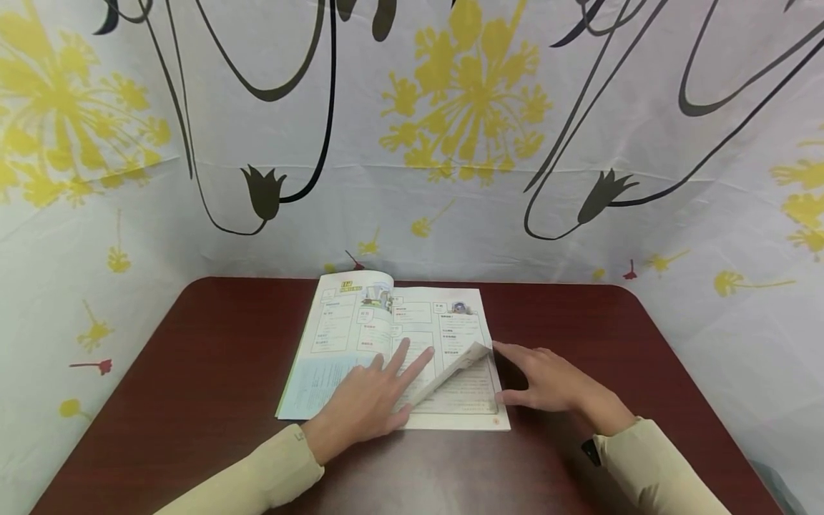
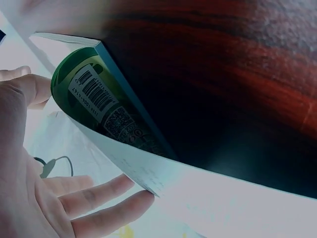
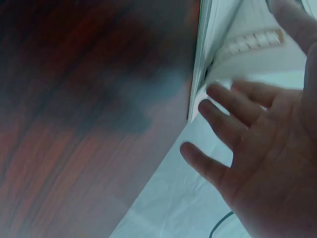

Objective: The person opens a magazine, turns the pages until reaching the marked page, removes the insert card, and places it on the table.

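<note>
An open magazine (image 1: 344, 336) with printed text and small pictures lies on the table. My left hand (image 1: 367, 400) rests over its lower middle with the fingers spread. Beside those fingers, one page (image 1: 460, 361) is lifted and folded up at an angle. At the magazine's right edge is my right hand (image 1: 553, 379), thumb and fingers apart, fingertips near or at the paper. In the left wrist view, a green cover with a barcode (image 2: 94, 94) curls up beside the left fingers. The right wrist view has the right hand's fingers (image 3: 218, 121) spread near the page edges, pinching nothing.
The dark red wooden table (image 1: 193, 372) has rounded far corners. A white cloth (image 1: 386, 214) with yellow and grey flower prints hangs behind and on both sides. A small black object (image 1: 590, 452) shows at the right sleeve's cuff.
</note>
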Demonstrator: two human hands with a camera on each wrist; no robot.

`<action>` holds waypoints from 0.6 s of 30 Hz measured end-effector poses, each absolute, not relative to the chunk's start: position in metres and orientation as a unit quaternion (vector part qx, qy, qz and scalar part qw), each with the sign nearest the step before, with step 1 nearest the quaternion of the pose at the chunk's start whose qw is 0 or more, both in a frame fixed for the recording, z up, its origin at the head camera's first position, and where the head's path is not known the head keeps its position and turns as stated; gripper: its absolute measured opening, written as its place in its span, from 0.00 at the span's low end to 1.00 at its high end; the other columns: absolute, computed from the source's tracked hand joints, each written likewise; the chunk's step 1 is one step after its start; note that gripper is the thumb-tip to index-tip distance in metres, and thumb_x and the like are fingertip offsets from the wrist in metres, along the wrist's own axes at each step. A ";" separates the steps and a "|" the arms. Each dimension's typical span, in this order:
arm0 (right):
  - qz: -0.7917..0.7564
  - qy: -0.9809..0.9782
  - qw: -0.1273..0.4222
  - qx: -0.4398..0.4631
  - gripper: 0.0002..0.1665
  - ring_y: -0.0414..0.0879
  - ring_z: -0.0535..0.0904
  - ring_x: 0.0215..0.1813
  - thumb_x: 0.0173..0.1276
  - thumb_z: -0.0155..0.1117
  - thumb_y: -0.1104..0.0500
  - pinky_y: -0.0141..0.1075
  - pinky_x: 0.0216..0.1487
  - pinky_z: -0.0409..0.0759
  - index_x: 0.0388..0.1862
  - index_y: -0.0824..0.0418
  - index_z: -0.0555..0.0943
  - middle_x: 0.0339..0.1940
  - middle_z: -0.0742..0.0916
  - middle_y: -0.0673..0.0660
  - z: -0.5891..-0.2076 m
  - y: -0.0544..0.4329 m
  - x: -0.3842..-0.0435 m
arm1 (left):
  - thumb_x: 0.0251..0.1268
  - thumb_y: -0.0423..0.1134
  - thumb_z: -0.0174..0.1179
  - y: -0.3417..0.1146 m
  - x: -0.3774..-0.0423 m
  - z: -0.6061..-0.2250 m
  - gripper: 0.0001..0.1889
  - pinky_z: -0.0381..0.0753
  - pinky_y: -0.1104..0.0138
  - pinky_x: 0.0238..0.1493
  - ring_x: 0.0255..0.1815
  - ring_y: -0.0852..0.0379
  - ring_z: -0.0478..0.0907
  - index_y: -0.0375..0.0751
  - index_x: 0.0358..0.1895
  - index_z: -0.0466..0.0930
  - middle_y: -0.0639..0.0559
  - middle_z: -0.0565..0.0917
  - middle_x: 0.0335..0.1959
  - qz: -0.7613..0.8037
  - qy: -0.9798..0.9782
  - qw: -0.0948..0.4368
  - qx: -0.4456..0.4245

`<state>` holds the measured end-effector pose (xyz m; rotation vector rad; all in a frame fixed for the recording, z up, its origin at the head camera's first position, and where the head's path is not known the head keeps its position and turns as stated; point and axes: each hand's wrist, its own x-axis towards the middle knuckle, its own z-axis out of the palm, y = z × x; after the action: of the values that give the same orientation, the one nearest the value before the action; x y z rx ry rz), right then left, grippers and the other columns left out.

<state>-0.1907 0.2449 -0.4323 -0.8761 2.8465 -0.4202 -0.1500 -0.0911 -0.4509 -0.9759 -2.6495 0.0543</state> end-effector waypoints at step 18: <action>-0.113 0.927 0.079 -0.348 0.48 0.61 0.66 0.74 0.61 0.68 0.34 0.68 0.64 0.62 0.74 0.57 0.70 0.74 0.71 0.64 -0.451 0.229 -0.188 | 0.64 0.51 0.56 -0.091 -0.154 -0.449 0.40 0.62 0.42 0.69 0.80 0.43 0.49 0.61 0.80 0.52 0.47 0.41 0.82 0.099 -0.897 0.194 -0.385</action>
<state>-0.1876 0.2291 -0.4507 -1.0399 2.7748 -0.3395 -0.1541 -0.0906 -0.4485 -1.0785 -2.5155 0.2786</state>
